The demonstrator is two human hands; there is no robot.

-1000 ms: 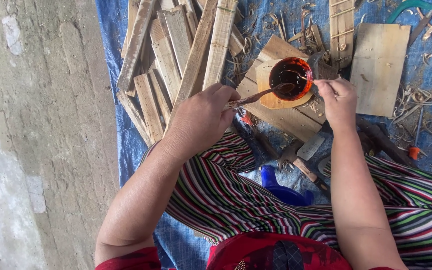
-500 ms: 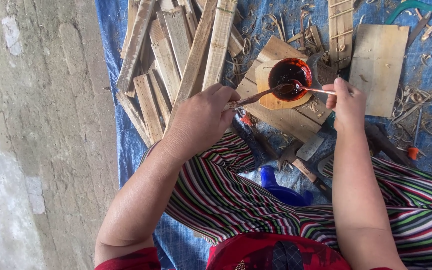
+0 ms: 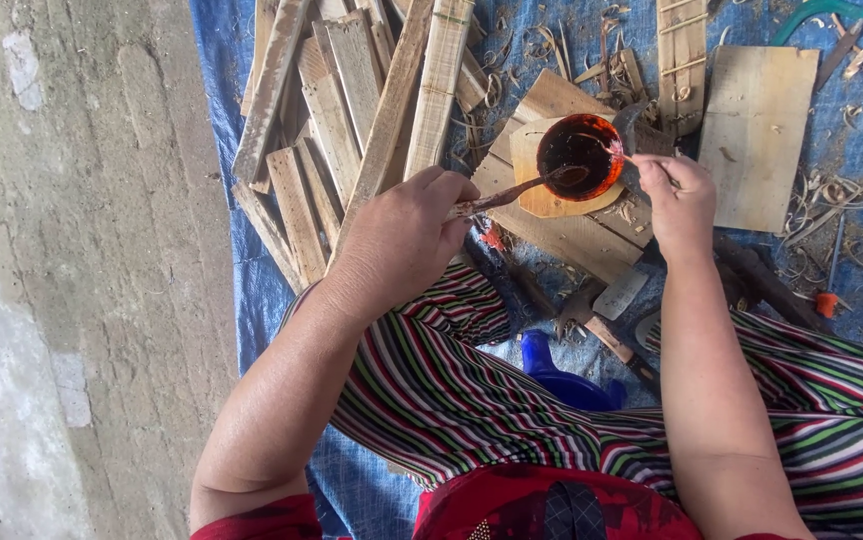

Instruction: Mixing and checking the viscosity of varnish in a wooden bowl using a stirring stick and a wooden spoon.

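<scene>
The left hand point(image 3: 402, 240) grips a thin stained wooden stick point(image 3: 517, 192), its tip in the round dark-red-filled bowl point(image 3: 580, 156). At the bowl's three o'clock, the right hand point(image 3: 682, 200) pinches a slim pale splint point(image 3: 642, 160).

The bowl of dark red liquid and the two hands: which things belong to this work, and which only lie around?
In use:
- bowl of dark red liquid
- wooden stick in the left hand, tip in the bowl
- thin stick in the right hand

Lying about:
- wooden slats
- flat board
- hatchet
- blue plastic object
- wood shavings
</scene>
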